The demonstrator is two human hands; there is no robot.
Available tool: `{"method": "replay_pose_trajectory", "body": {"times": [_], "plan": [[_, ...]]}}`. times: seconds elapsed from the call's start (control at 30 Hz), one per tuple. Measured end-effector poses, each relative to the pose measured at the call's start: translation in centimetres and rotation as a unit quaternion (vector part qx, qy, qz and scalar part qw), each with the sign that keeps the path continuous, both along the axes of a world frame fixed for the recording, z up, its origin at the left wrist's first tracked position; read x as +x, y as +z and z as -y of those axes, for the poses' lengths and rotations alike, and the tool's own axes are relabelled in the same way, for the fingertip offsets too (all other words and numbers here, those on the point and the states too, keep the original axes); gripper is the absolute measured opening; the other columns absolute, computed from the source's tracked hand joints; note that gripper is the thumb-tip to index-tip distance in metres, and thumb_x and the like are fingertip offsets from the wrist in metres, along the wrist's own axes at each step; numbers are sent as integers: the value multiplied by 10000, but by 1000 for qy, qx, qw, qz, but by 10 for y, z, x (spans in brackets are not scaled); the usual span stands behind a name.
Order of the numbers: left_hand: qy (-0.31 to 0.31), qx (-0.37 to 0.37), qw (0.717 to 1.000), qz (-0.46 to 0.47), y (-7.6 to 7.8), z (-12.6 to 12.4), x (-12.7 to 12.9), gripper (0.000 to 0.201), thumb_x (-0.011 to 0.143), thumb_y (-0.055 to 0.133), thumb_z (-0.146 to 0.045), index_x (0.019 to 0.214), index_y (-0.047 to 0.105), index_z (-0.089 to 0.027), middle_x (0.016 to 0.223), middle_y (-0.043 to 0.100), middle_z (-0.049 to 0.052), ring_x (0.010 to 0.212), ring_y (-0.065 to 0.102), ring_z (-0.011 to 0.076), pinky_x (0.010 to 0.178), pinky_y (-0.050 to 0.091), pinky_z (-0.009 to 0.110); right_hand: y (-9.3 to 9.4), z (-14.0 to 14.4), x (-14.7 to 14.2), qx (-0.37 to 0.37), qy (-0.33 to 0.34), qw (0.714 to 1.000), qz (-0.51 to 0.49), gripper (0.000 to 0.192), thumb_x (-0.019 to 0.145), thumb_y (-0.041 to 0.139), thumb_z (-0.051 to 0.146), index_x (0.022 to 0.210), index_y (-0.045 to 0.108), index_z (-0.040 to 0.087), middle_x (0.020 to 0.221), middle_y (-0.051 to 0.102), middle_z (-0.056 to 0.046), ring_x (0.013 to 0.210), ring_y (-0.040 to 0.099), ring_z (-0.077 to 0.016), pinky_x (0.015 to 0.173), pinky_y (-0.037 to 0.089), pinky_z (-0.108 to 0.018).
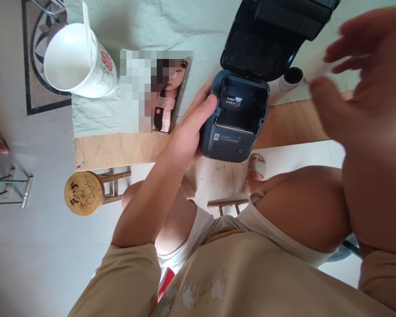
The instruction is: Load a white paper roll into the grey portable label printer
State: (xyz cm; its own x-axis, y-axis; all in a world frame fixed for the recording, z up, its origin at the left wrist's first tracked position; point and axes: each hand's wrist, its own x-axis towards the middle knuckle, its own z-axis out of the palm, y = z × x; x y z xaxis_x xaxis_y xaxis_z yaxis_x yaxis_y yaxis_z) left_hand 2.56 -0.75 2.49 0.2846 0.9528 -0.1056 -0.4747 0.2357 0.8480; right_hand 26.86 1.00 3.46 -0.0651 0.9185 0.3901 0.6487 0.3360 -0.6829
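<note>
My left hand (193, 125) is wrapped round the side of a dark blue portable label printer (229, 147), its thumb on the near-left edge. The printer's black lid (260, 42) is swung up, and the inner bay shows a small printed label with no roll inside. My right hand (366, 83) is in the air at the right, fingers apart and slightly blurred, with nothing visible in it. Between the printer and that hand lies a white cylinder with a dark end (292, 78), partly behind the lid; its kind is unclear.
A phone (171, 97) with a lit screen lies on the pale green cloth (198, 26). Left of it stands a white flowered cup (100, 72) with a white handle sticking out. The wooden table edge (125, 149) runs across the front. A round stool (84, 193) stands below left.
</note>
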Motion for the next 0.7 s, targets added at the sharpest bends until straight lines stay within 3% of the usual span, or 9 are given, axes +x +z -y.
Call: {"method": "replay_pose_trajectory", "body": {"times": [0.07, 0.13, 0.27, 0.43, 0.53, 0.6, 0.7], "plan": [[6, -6, 1000, -5, 1, 1, 1, 236, 924, 487, -360, 1034, 640, -218, 1055, 678, 6, 1024, 661, 159, 841, 553, 247, -5, -2, -12, 34, 35, 993, 110, 545, 717, 691, 214, 1249, 570, 225, 1198, 583, -116, 1087, 587, -228, 887, 504, -391], [8, -4, 1000, -7, 2, 2, 1, 227, 929, 481, -353, 1023, 641, -223, 1054, 682, 0, 1024, 661, 152, 848, 557, 247, -11, -8, -21, 9, 33, 984, 173, 617, 701, 714, 274, 1288, 536, 205, 1251, 540, -159, 1147, 552, -265, 951, 494, -457], [-2, -9, 1000, -17, 2, 1, 0, 241, 933, 464, -360, 1050, 635, -237, 1043, 686, -11, 1108, 648, 172, 914, 555, 264, -19, -18, -26, -53, 6, 978, 200, 647, 702, 705, 278, 1316, 511, 210, 1239, 498, -172, 1185, 510, -285, 1011, 461, -512], [-3, -20, 1000, -6, 2, 0, -1, 244, 929, 464, -347, 1068, 624, -227, 1058, 679, 13, 1168, 629, 206, 930, 546, 272, -22, -19, -23, -32, 8, 983, 179, 563, 710, 694, 206, 1247, 538, 276, 1116, 542, -104, 1058, 543, -225, 940, 502, -432], [4, -25, 1000, -4, 2, 1, 0, 251, 934, 456, -333, 1080, 622, -214, 1062, 671, 15, 1230, 599, 226, 1017, 519, 328, -24, -18, -22, -25, 20, 994, 101, 688, 669, 669, 131, 1298, 457, 313, 1127, 564, -46, 897, 570, -146, 747, 526, -310], [3, -22, 1000, -4, 2, 2, -1, 251, 937, 451, -326, 1081, 625, -217, 1060, 672, 7, 1269, 570, 232, 1070, 494, 366, -25, -20, -22, -66, 15, 997, -38, 709, 636, 629, 92, 1278, 450, 334, 1109, 565, -9, 805, 571, -99, 626, 486, -236], [-13, -8, 1000, 4, 1, 2, -1, 237, 937, 455, -333, 1061, 641, -254, 1097, 683, -12, 1292, 538, 225, 1117, 465, 388, -24, -24, -23, -165, 6, 950, -263, 481, 662, 577, 182, 1130, 509, 268, 984, 587, -15, 714, 603, -115, 502, 458, -229]]}}
